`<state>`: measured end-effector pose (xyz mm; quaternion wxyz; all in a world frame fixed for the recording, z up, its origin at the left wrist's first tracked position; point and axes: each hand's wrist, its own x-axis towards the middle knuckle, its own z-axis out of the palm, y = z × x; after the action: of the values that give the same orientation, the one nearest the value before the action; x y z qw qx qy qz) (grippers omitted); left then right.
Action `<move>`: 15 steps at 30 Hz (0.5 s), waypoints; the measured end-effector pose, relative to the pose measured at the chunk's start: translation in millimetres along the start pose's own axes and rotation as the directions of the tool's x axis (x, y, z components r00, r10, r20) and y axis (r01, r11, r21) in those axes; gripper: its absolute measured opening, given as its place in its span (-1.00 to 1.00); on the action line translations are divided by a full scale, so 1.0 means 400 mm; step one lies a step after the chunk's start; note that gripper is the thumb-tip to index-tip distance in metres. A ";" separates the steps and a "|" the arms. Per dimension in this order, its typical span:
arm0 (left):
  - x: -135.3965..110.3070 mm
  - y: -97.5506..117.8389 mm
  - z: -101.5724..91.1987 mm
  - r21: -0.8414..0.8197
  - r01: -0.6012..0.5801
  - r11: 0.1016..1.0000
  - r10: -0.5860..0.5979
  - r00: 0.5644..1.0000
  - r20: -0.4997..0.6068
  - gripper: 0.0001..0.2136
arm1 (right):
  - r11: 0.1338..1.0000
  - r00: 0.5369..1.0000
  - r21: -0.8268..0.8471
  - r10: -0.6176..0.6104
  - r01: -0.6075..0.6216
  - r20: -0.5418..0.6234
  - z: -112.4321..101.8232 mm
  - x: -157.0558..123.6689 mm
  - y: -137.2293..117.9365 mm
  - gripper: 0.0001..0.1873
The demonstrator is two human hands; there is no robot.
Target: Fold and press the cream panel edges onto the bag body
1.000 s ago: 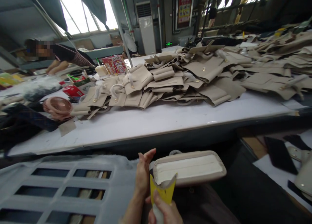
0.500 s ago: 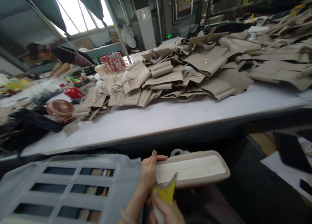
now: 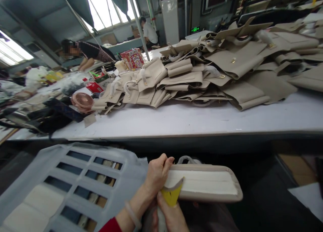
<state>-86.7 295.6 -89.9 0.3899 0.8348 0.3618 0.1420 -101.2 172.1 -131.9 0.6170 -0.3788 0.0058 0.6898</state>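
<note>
My left hand (image 3: pixel 159 173) is closed on the near end of a beige handbag (image 3: pixel 214 197), its thumb pointing up at the rim. A long white panel (image 3: pixel 202 181) faces up along the bag, and a wrapped handle (image 3: pixel 188 159) shows behind it. In my right hand (image 3: pixel 174 216) is a scraper (image 3: pixel 172 195) with a yellow blade and a pale handle. The blade's concave edge lies at the left end of the white panel, right beside my left hand; whether it touches cannot be told. My right fingers are partly hidden under the handle.
Beige bag pieces (image 3: pixel 181 80) are heaped along the white table (image 3: pixel 161 122). A pink fan (image 3: pixel 82 101) stands at its left. Left of my hands is a slotted rack draped in pale cloth (image 3: pixel 83 171), with pale pieces (image 3: pixel 37 208) on it. Two people (image 3: pixel 96 52) are farther back.
The camera view has swung left. My left hand has curled more tightly at the bag's end. The scraper stays at the panel's left end, its blade tilted slightly differently.
</note>
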 end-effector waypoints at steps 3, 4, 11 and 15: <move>0.006 0.027 0.012 0.109 -0.018 0.994 0.018 1.000 -0.004 -0.72 | 0.999 0.999 0.018 0.048 -0.048 -0.024 -0.005 0.000 0.014 -0.27; 0.008 0.036 0.016 0.122 -0.021 0.992 0.021 1.000 -0.002 -0.75 | 0.997 0.996 0.036 0.076 -0.075 -0.038 -0.006 -0.002 0.019 -0.26; 0.040 0.043 0.011 -0.095 0.066 0.993 -0.072 0.996 -0.055 -0.60 | 0.996 0.984 -0.044 0.071 -0.080 -0.166 -0.017 -0.082 -0.007 -0.20; 0.035 0.000 -0.021 -0.446 0.131 0.885 -0.200 0.973 -0.113 -0.37 | 0.915 1.000 -0.404 -0.005 -0.005 -0.023 -0.057 -0.149 -0.161 -0.19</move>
<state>-81.4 310.1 -85.1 0.5477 0.6787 0.4203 0.2503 -37.3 126.0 -87.0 0.5253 -0.5063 -0.1296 0.6716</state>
